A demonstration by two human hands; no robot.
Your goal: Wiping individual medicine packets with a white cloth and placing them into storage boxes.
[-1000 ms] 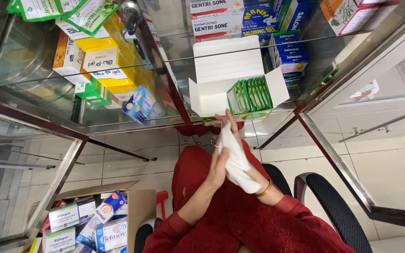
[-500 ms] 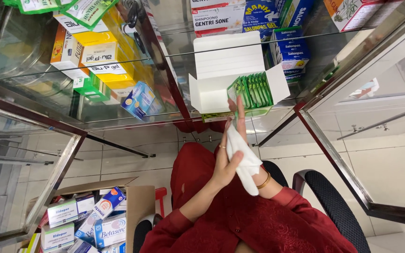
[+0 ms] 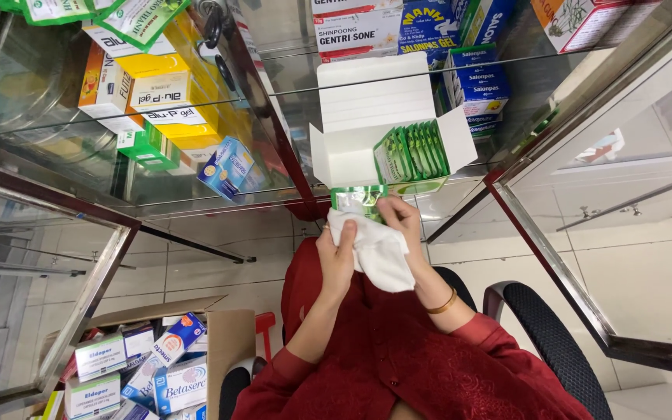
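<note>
— Where's the flat green foil sachet (image 3: 359, 197)?
— Below the open white carton (image 3: 351, 148), long axis sideways — right hand (image 3: 400, 218) and left hand (image 3: 337, 260) clamp it through a white cloth (image 3: 375, 253).

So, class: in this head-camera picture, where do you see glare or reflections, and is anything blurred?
Head view: the glass shelf shows pale reflections and see-through doubling; light is even and bright, shadows soft; the white cloth and green packet in the left hand and right hand are fairly sharp; straight edges lean towards the frame's sides.
</note>
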